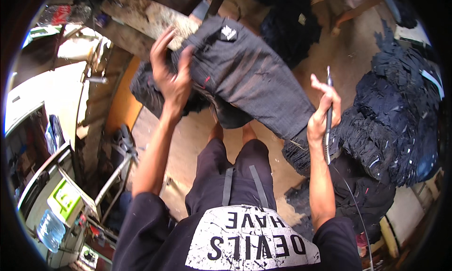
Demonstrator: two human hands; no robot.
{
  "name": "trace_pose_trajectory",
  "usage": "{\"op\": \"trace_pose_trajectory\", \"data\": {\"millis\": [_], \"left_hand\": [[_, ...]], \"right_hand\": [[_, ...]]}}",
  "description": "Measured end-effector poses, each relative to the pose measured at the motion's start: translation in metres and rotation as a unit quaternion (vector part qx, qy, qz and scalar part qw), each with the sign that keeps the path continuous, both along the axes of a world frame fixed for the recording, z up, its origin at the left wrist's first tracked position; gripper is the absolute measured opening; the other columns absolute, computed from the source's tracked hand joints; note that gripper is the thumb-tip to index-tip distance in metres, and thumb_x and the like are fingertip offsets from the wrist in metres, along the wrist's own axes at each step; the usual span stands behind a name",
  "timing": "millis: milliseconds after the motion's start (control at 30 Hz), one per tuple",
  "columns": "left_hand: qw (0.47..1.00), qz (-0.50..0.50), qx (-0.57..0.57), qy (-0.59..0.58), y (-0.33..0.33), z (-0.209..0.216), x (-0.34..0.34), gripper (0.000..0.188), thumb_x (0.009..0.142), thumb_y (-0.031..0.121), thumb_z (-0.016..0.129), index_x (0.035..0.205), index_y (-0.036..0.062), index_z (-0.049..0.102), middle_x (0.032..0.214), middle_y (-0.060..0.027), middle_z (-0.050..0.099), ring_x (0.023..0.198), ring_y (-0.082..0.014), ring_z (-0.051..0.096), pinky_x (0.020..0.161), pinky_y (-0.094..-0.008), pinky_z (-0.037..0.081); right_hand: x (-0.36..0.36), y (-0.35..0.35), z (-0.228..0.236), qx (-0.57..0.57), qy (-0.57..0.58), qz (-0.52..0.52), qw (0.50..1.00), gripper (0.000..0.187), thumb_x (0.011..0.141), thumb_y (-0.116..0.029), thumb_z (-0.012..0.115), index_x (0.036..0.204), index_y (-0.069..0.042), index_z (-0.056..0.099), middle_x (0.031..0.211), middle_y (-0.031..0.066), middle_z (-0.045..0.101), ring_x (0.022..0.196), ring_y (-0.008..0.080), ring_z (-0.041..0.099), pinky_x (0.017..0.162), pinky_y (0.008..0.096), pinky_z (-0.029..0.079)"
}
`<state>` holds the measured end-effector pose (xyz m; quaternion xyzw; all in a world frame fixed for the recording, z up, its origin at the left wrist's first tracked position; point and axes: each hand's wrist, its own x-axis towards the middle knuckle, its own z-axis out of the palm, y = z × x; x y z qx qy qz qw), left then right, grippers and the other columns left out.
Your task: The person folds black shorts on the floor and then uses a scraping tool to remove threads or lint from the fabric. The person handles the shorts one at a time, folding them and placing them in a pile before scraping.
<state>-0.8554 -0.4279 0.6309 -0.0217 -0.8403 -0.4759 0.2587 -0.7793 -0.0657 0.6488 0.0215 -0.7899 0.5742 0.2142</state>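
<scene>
A pair of dark grey-black denim trousers or shorts (254,78) hangs spread out in front of me, with a black-and-white patch (228,33) near its upper edge and a small red tab. Beside its left part is my left hand (173,80), thumb and fingers apart, slightly blurred; I cannot tell whether it touches the cloth. My right hand (325,111) is closed round a slim dark pen-shaped tool (329,122), tip upward. From the tool's lower end, a coiled sleeve leads into a thin cable (354,198). The garment's lower right hem lies close to my right wrist.
A large heap of dark garments (391,125) fills the right side, and another dark pile (289,26) lies at the far middle. Another person's limb (355,12) shows at the far right. A wooden board (141,16) and a clear plastic bottle (51,231) are on the left.
</scene>
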Motion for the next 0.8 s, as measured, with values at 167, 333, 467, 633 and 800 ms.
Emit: {"op": "trace_pose_trajectory", "data": {"millis": [167, 333, 467, 633, 800], "left_hand": [[0.906, -0.105, 0.220, -0.347, -0.062, -0.030, 0.041, 0.113, 0.082, 0.018, 0.091, 0.173, 0.0035, 0.026, 0.180, -0.0206, 0.024, 0.168, -0.0325, 0.017, 0.135, -0.0441, 0.019], [0.915, -0.234, -0.072, -0.322, -0.105, -0.037, -0.010, 0.079, 0.075, 0.033, 0.094, 0.139, -0.0016, 0.064, 0.131, -0.0228, 0.069, 0.123, -0.0367, 0.065, 0.108, -0.0409, 0.050], [0.942, -0.200, -0.204, -0.175, -0.123, 0.020, 0.029, 0.063, 0.081, 0.050, 0.093, 0.104, -0.0031, 0.069, 0.101, -0.0203, 0.073, 0.095, -0.0411, 0.070, 0.086, -0.0481, 0.055], [0.945, -0.134, -0.281, -0.095, -0.001, 0.038, 0.062, 0.035, 0.099, 0.033, 0.083, 0.108, 0.0007, 0.073, 0.102, -0.0187, 0.075, 0.101, -0.0400, 0.073, 0.090, -0.0484, 0.057], [0.945, -0.248, -0.174, -0.125, 0.221, 0.020, 0.131, 0.025, 0.105, 0.031, 0.075, 0.099, 0.0080, 0.065, 0.090, -0.0138, 0.068, 0.084, -0.0380, 0.073, 0.068, -0.0472, 0.056]], "right_hand": [[0.074, 0.017, 0.020, 0.054, -0.234, -0.150, 0.959, 0.035, 0.097, -0.027, 0.087, 0.119, -0.006, 0.069, 0.133, 0.0188, 0.077, 0.131, 0.0322, 0.070, 0.114, 0.0458, 0.052], [0.069, 0.017, 0.002, 0.092, -0.180, -0.097, 0.975, 0.036, 0.086, -0.006, 0.089, 0.116, -0.008, 0.069, 0.109, 0.0097, 0.079, 0.102, 0.0200, 0.074, 0.094, 0.0351, 0.057], [0.053, 0.024, -0.018, 0.039, -0.217, -0.138, 0.966, 0.023, 0.085, -0.001, 0.081, 0.104, -0.005, 0.067, 0.082, 0.0075, 0.064, 0.076, 0.0185, 0.064, 0.073, 0.0359, 0.053], [0.106, 0.110, -0.027, 0.041, -0.156, -0.132, 0.978, 0.014, 0.087, -0.010, 0.074, 0.098, -0.005, 0.067, 0.084, 0.0061, 0.063, 0.082, 0.0127, 0.062, 0.080, 0.0315, 0.053], [0.165, 0.276, -0.013, 0.220, -0.217, -0.364, 0.879, 0.014, 0.093, -0.018, 0.073, 0.097, -0.006, 0.070, 0.088, 0.0126, 0.071, 0.083, 0.0292, 0.072, 0.080, 0.0424, 0.056]]}}
